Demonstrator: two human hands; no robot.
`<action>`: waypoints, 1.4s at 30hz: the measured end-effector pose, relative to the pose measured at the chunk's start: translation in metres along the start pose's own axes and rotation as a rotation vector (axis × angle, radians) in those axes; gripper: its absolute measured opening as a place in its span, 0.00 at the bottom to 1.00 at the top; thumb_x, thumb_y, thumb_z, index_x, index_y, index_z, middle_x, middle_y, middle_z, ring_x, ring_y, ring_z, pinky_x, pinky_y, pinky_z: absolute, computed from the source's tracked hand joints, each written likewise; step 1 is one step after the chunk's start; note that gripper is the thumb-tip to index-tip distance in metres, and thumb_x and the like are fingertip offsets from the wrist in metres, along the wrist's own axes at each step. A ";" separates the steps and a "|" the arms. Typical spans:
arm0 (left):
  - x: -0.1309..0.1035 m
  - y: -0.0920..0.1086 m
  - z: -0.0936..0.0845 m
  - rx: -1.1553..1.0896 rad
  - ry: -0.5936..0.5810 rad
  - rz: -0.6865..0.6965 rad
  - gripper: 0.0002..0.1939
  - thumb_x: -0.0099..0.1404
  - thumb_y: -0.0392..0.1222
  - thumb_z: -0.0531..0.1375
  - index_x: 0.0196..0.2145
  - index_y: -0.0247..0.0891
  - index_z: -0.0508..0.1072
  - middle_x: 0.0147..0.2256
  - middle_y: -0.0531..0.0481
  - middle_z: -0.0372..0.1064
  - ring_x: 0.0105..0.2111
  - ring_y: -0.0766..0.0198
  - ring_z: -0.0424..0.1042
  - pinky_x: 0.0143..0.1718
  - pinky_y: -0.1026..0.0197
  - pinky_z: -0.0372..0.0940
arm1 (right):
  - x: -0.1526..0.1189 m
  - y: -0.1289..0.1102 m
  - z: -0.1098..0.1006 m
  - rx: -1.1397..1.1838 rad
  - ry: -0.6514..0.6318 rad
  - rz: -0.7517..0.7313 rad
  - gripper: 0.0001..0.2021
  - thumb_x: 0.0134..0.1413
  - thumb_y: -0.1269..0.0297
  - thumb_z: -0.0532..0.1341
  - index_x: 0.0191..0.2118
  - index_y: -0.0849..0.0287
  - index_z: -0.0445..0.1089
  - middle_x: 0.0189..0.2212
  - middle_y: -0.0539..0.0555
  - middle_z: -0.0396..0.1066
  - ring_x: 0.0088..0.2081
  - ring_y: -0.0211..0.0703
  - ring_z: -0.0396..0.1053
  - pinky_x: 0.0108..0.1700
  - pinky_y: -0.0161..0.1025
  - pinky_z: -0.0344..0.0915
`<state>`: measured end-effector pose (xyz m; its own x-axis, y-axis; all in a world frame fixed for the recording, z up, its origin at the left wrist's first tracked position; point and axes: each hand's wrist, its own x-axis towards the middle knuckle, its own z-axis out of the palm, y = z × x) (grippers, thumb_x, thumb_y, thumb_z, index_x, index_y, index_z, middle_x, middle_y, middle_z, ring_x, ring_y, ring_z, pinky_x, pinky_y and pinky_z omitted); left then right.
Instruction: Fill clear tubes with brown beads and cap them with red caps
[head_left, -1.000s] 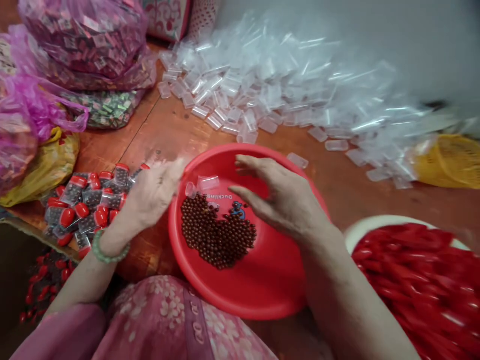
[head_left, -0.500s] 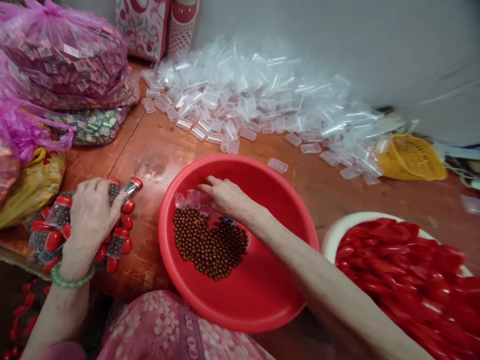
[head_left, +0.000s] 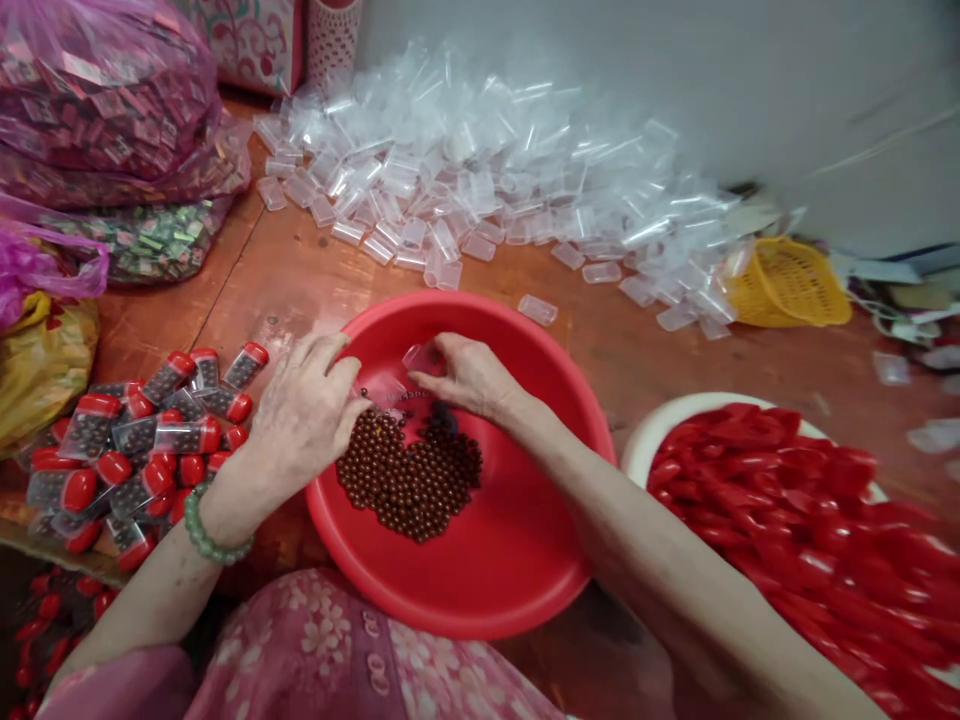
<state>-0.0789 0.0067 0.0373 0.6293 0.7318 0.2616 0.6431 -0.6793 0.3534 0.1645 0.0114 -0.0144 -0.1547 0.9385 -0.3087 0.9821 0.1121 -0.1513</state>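
A red plastic basin [head_left: 525, 560] sits in front of me, with a heap of small round brown balls [head_left: 409, 470] in its left part. My left hand [head_left: 307, 405], a green bead bracelet at its wrist, reaches over the left rim. Its fingers are curled beside the balls, and what they grip is hidden. Inside the basin, my right hand [head_left: 472, 375] pinches a clear plastic tube [head_left: 417, 357] above the far edge of the heap. Left of the basin lie several filled tubes with red caps [head_left: 187, 434].
Clear empty tubes [head_left: 480, 190] are piled along the wall. A yellow basket [head_left: 795, 285] lies at their right end. Red caps fill a white tub [head_left: 641, 445] at right. Pink bags of small packets [head_left: 112, 110] and a yellow bag [head_left: 52, 370] stand at left.
My left hand has left the filled tubes and moved right to the basin, where a capped tube it held is out of it. My right hand has lifted a clear tube slightly.
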 end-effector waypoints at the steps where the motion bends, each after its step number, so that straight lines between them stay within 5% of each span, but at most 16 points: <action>1: 0.000 -0.001 0.002 -0.006 -0.018 -0.006 0.11 0.64 0.36 0.60 0.44 0.29 0.72 0.54 0.31 0.65 0.56 0.44 0.64 0.58 0.43 0.62 | -0.002 0.001 0.001 0.013 0.027 0.043 0.21 0.60 0.56 0.56 0.53 0.67 0.62 0.42 0.63 0.71 0.42 0.50 0.70 0.42 0.41 0.64; 7: -0.001 -0.008 0.015 -0.146 -0.001 -0.100 0.21 0.58 0.24 0.50 0.47 0.29 0.71 0.59 0.33 0.58 0.60 0.49 0.62 0.58 0.46 0.63 | -0.011 0.001 0.010 0.011 -0.013 0.180 0.17 0.59 0.57 0.56 0.50 0.61 0.64 0.44 0.65 0.72 0.41 0.54 0.70 0.38 0.42 0.60; 13: -0.003 -0.009 0.018 -0.222 0.040 -0.164 0.21 0.56 0.25 0.50 0.44 0.34 0.73 0.57 0.40 0.62 0.55 0.54 0.67 0.54 0.49 0.67 | -0.040 0.002 0.020 0.117 -0.151 0.241 0.14 0.56 0.57 0.60 0.43 0.60 0.65 0.35 0.59 0.74 0.35 0.48 0.70 0.33 0.39 0.57; 19: -0.004 -0.006 0.021 -0.250 0.058 -0.201 0.20 0.56 0.26 0.50 0.43 0.37 0.73 0.57 0.43 0.62 0.55 0.55 0.68 0.54 0.49 0.67 | -0.072 -0.025 0.034 0.323 -0.340 0.236 0.10 0.53 0.60 0.62 0.38 0.58 0.64 0.27 0.53 0.71 0.29 0.43 0.69 0.28 0.36 0.56; 25: -0.004 -0.002 0.021 -0.258 0.039 -0.228 0.19 0.59 0.26 0.49 0.42 0.36 0.74 0.57 0.43 0.62 0.57 0.54 0.66 0.57 0.48 0.64 | -0.084 -0.044 0.047 0.695 -0.601 0.250 0.14 0.55 0.58 0.63 0.28 0.55 0.56 0.16 0.46 0.68 0.17 0.37 0.68 0.20 0.33 0.61; 31: -0.001 -0.001 0.023 -0.280 -0.021 -0.259 0.14 0.64 0.30 0.52 0.43 0.38 0.73 0.57 0.46 0.62 0.59 0.52 0.62 0.60 0.49 0.61 | -0.084 -0.056 0.061 1.384 -0.809 0.433 0.24 0.34 0.52 0.75 0.25 0.57 0.60 0.13 0.45 0.68 0.13 0.32 0.63 0.16 0.29 0.58; 37: -0.007 0.002 0.010 -0.231 -0.043 -0.145 0.15 0.64 0.31 0.51 0.44 0.39 0.73 0.60 0.45 0.60 0.67 0.46 0.49 0.65 0.35 0.50 | -0.071 -0.073 0.056 1.648 -0.768 0.422 0.23 0.34 0.54 0.74 0.24 0.59 0.60 0.16 0.45 0.70 0.12 0.26 0.57 0.14 0.26 0.52; 42: -0.022 0.004 -0.015 -0.312 -0.270 0.174 0.19 0.61 0.34 0.57 0.50 0.41 0.73 0.59 0.44 0.64 0.67 0.45 0.51 0.66 0.31 0.44 | -0.065 -0.078 0.039 1.864 -0.624 0.336 0.19 0.38 0.57 0.72 0.25 0.58 0.61 0.12 0.41 0.65 0.10 0.25 0.53 0.15 0.26 0.53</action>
<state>-0.0965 -0.0112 0.0467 0.8343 0.5398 0.1120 0.3813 -0.7117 0.5900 0.0941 -0.0716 -0.0195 -0.4360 0.5765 -0.6910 -0.2638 -0.8160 -0.5144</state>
